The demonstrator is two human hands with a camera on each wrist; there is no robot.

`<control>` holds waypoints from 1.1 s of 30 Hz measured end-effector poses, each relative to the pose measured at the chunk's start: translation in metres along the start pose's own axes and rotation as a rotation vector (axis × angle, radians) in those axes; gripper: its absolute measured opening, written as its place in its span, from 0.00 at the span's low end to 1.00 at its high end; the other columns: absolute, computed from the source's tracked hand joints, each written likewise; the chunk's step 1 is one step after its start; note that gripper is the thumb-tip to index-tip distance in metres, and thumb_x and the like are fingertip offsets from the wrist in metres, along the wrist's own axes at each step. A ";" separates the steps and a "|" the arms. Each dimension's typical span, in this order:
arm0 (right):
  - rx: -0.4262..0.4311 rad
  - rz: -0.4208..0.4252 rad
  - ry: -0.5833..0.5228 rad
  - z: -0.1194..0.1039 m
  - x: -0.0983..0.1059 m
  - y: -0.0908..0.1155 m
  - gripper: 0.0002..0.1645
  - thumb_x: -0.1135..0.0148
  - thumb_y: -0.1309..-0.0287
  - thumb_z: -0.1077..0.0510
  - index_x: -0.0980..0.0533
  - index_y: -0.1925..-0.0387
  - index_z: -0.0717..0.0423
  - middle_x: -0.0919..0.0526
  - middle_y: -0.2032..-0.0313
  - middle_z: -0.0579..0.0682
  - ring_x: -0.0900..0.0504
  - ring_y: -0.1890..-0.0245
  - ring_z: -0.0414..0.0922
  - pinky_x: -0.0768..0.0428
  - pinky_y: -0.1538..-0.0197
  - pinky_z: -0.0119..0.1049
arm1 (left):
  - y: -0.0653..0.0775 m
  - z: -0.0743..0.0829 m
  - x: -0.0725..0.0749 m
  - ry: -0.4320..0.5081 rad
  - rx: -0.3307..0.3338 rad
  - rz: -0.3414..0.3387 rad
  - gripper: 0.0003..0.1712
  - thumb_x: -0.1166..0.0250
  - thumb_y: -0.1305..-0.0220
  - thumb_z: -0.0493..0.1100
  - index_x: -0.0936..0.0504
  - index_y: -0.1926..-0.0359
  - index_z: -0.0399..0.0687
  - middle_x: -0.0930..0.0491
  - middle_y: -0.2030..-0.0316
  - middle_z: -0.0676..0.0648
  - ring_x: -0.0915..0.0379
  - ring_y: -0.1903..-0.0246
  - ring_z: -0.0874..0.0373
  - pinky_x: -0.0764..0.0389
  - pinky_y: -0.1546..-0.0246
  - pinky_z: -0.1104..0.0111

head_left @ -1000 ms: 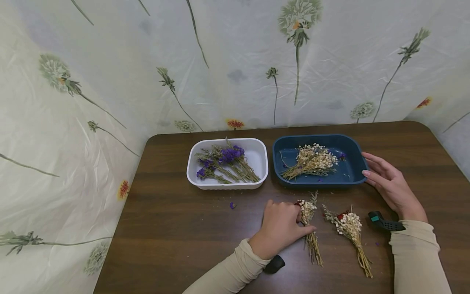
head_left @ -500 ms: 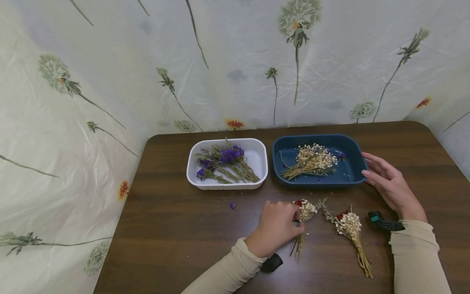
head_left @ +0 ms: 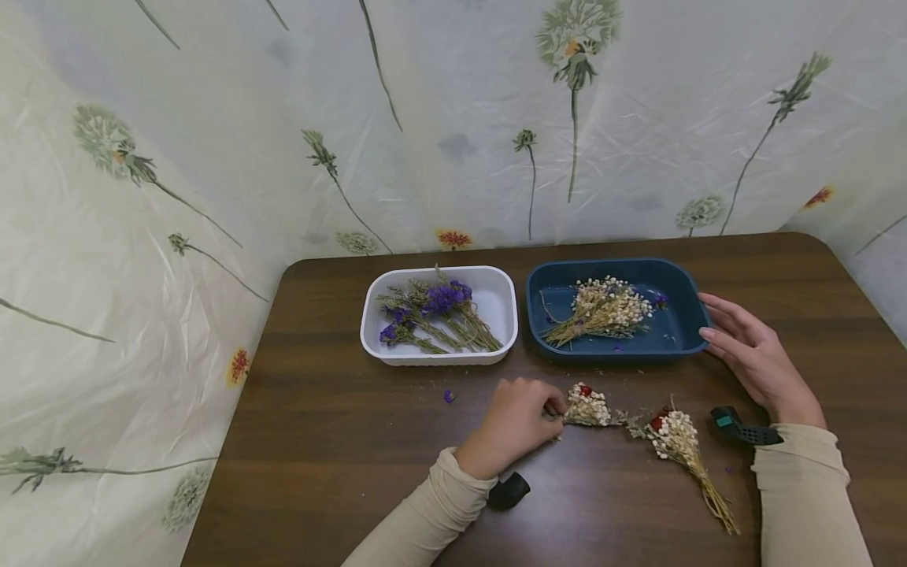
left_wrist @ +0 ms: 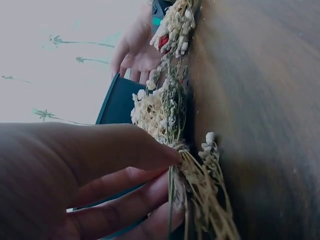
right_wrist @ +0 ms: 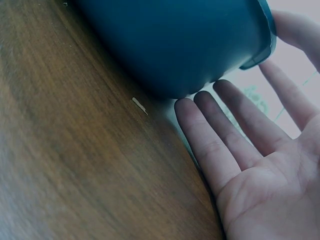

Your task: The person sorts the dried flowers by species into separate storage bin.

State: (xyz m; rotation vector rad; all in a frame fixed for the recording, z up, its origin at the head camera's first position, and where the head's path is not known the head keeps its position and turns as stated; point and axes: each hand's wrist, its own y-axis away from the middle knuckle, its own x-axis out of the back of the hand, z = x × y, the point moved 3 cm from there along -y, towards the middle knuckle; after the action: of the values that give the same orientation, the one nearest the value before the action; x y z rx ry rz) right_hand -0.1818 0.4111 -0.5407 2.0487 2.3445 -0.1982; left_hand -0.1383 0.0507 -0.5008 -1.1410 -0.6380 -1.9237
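My left hand (head_left: 512, 429) pinches a small bunch of dried flowers (head_left: 586, 406) by its stems, thumb over the binding in the left wrist view. White blossoms and a red flower point right, and the stems are mostly hidden by the hand in the head view. Just right of it lies a similar bunch with a red flower (head_left: 678, 437), its leafy tip meeting the held bunch's tip in this view. At the right end of the blue tray (head_left: 623, 356), my right hand (head_left: 758, 364) has its straight fingers (right_wrist: 207, 140) against the outer wall and the thumb at the rim.
Inside the blue tray lies a bundle of cream dried flowers (head_left: 602, 311). A white tray (head_left: 439, 360) to its left holds purple dried flowers (head_left: 446, 298). One loose purple blossom (head_left: 449, 396) is on the brown table (head_left: 319, 441). A patterned sheet (head_left: 453, 142) hangs behind.
My left hand has moved left with the bunch, turning it from upright to lying sideways, tips to the right. The other bunch's stems have shifted slightly right. The right hand stays put.
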 end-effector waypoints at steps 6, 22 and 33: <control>-0.003 0.002 -0.003 0.001 0.001 0.000 0.35 0.52 0.26 0.72 0.41 0.21 0.60 0.29 0.32 0.41 0.20 0.40 0.30 0.17 0.47 0.22 | -0.001 -0.002 -0.002 0.001 0.020 -0.006 0.06 0.23 0.43 0.50 0.09 0.63 0.63 0.12 0.66 0.65 0.21 0.68 0.74 0.27 0.59 0.72; 0.003 -0.004 -0.005 0.001 0.001 0.000 0.35 0.52 0.26 0.73 0.42 0.21 0.60 0.29 0.32 0.41 0.20 0.40 0.30 0.17 0.46 0.22 | -0.005 -0.006 -0.005 0.095 -0.016 0.028 0.03 0.24 0.43 0.41 0.10 0.68 0.55 0.13 0.71 0.59 0.27 0.75 0.76 0.30 0.70 0.84; 0.000 -0.002 -0.010 0.001 0.001 0.000 0.34 0.52 0.26 0.72 0.41 0.21 0.60 0.29 0.32 0.41 0.20 0.40 0.30 0.17 0.46 0.22 | -0.005 -0.007 0.000 0.163 -0.036 0.050 0.01 0.26 0.42 0.40 0.09 0.68 0.53 0.13 0.73 0.57 0.31 0.78 0.79 0.31 0.72 0.88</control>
State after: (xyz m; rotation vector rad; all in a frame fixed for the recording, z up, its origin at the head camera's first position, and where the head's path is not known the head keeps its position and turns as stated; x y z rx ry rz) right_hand -0.1821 0.4119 -0.5419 2.0404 2.3412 -0.2083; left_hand -0.1460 0.0479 -0.5040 -1.0006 -0.4841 -1.9682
